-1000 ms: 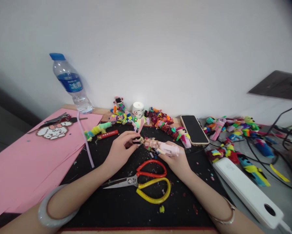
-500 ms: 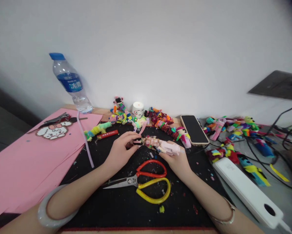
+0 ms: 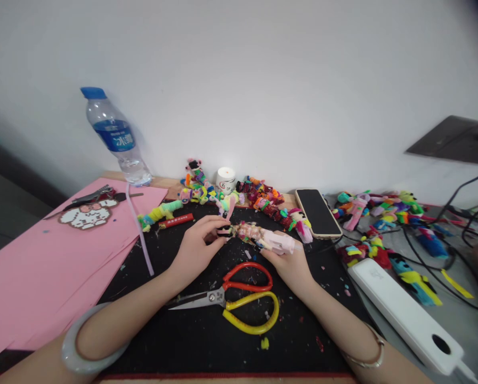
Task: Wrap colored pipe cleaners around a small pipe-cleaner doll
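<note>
**Fuzzy figure held at both ends, barely moving**

Head view: we see the left hand (image 3: 196, 246) pinching the dark tip of the small pink-and-multicolour fuzzy pipe-cleaner figure (image 3: 258, 238), its tail dipped slightly from a second ago. The right hand (image 3: 289, 261) is closed round its pale pink end. At six o'clock lie the red-and-yellow-handled steel scissors (image 3: 239, 298) on the crumb-flecked black mat (image 3: 191, 341).

So there's this little pipe-cleaner doll (image 3: 258, 238), pale pink at one end and a fuzzy mix of pink, yellow and red along the middle, lying roughly level just above the black mat. The left hand (image 3: 196, 246) pinches its dark-and-pink end where thin pink strands stick up, and the right hand (image 3: 290, 264) grips the pale pink end.
</note>
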### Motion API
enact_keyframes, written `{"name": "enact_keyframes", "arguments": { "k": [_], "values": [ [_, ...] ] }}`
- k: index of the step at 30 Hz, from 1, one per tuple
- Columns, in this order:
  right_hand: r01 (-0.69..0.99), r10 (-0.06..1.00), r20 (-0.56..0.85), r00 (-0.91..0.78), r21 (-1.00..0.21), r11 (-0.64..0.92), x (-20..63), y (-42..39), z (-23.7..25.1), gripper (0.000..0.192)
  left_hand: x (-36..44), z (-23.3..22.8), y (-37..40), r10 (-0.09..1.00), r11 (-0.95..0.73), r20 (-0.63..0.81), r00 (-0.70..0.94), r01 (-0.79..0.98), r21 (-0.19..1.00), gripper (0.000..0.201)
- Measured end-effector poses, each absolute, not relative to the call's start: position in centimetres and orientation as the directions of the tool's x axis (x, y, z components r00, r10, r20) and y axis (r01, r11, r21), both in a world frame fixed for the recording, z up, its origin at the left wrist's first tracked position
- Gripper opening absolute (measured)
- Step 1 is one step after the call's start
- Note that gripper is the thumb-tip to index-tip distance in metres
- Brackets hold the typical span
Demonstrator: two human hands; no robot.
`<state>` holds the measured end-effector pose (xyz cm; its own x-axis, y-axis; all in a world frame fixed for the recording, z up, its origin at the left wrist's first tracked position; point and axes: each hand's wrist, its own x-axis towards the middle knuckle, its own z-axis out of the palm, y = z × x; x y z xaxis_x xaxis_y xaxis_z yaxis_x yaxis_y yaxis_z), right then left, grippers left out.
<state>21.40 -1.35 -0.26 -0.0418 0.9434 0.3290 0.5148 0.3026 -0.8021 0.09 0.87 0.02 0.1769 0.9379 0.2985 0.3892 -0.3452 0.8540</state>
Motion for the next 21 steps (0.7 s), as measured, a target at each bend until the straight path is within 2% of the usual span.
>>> {"name": "enact_keyframes", "arguments": {
  "k": [13, 21],
  "values": [
    [0.503, 0.949, 0.303, -0.088, -0.809, 0.305, 21.34, -1.26, -0.18, 0.007, -0.02, 0.06, 1.06, 0.947, -0.321, 0.293, 0.133, 0.416, 0.851, 0.024],
    [0.511, 0.939, 0.32, -0.125, -0.79, 0.338, 21.3, -1.12, -0.01, 0.013, 0.02, -0.04, 1.07, 0.955, -0.295, 0.265, 0.131, 0.403, 0.866, 0.024]
  ]
}}
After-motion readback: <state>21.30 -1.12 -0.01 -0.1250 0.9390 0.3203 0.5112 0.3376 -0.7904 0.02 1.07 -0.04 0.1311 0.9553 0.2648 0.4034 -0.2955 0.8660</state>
